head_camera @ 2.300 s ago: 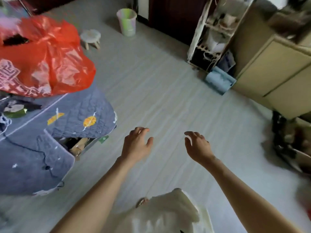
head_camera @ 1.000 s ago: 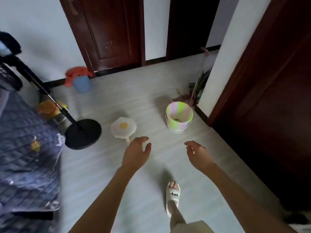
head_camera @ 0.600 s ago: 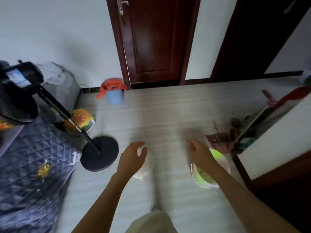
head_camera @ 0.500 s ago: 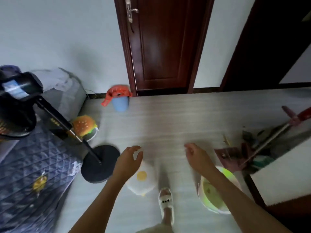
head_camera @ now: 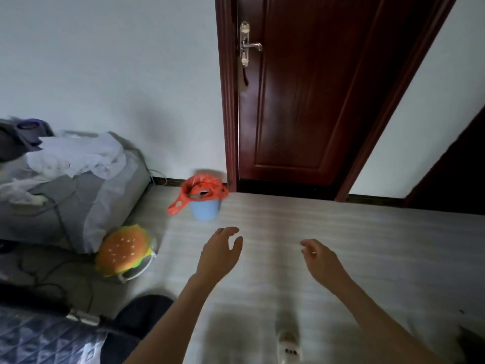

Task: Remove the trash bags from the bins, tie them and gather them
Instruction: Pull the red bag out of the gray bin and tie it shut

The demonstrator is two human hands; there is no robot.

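presently both hands, left hand [head_camera: 219, 254] and right hand [head_camera: 321, 260], are open and empty, extended toward the red trash bag [head_camera: 200, 191] lining the blue bin [head_camera: 204, 211] by the door [head_camera: 309, 101], probably in readiness to lift it.

- Pale striped plank floor [head_camera: 341, 232] runs up to the wall and a dark red wooden door.
- Small light-blue plastic bin [head_camera: 205, 210] lined with a red plastic trash bag [head_camera: 200, 193] stands by the door frame.
- Burger-shaped cushioned stool [head_camera: 123, 250] sits near a round black stand base [head_camera: 139, 316].
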